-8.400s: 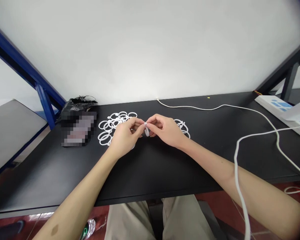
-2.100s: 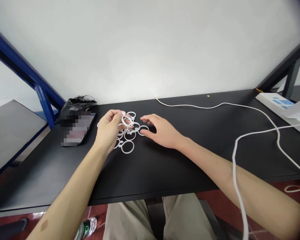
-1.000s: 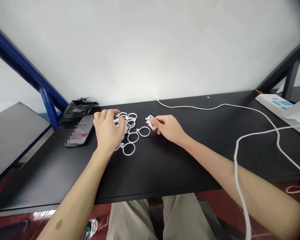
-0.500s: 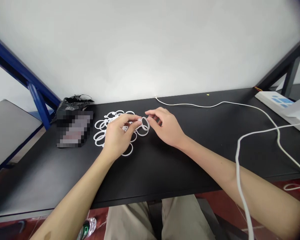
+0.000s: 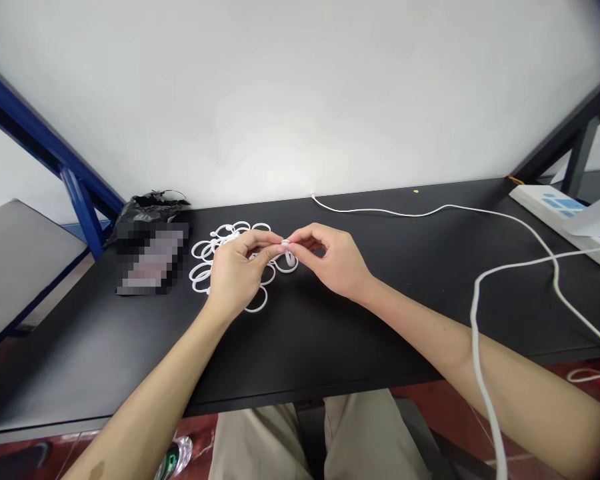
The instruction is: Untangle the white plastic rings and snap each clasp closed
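Observation:
My left hand [image 5: 237, 263] pinches a small white ring [image 5: 291, 259] between thumb and forefinger. My right hand [image 5: 336, 259] meets it from the other side, its thumb and fingertips closed on the same ring at the top. The held ring hangs edge-on just below the fingertips. Around and beneath my left hand lies a loose cluster of similar white rings [image 5: 257, 299], thin and round, some with a small knob or clasp. Part of the cluster is hidden behind the left hand.
The rings lie on a black table [image 5: 340, 340] against a white wall. A crumpled black plastic bag [image 5: 147, 207] and a blurred-out packet [image 5: 153, 260] are at left. A white cable [image 5: 475, 320] crosses the right side and my forearm, near a white-and-blue box [image 5: 560, 210].
My right hand has moved slightly left and its fingers have closed on the ring, meeting my left fingertips. The held ring has turned from a face-on loop to edge-on.

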`<state>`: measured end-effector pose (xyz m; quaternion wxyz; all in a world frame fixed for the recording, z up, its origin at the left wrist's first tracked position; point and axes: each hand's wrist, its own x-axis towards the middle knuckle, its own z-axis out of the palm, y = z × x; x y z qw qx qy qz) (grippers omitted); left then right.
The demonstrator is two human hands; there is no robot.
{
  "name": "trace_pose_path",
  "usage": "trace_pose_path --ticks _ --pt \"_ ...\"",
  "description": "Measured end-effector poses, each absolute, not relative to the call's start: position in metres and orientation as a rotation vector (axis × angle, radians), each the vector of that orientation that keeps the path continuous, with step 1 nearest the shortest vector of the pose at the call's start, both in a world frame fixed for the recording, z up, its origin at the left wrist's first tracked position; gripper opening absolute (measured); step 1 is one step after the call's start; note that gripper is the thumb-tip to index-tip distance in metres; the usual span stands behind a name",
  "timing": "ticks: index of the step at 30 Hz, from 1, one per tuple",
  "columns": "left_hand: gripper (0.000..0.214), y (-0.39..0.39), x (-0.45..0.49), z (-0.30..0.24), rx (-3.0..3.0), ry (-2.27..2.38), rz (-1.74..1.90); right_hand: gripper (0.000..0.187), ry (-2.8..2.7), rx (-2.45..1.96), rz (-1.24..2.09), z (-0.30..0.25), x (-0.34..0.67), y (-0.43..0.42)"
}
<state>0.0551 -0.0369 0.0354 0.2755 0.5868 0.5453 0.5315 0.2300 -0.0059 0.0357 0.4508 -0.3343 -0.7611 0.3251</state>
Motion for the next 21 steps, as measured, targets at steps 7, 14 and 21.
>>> trace_pose_path --ticks 7,14,21 --pt "0.016 -0.0374 0.0555 0.035 1.616 1.442 1.385 0.015 -1.889 -0.83 0.779 0.0361 0.231 -0.0065" --pt "0.015 -0.0398 0.0558 0.0339 1.731 1.426 1.348 0.013 -1.906 -0.823 0.771 0.0361 0.2318 -0.0079" --pt "0.009 -0.0376 0.0582 0.0333 1.741 1.339 1.407 0.017 -1.893 -0.844 0.768 0.0364 0.2282 -0.0085"
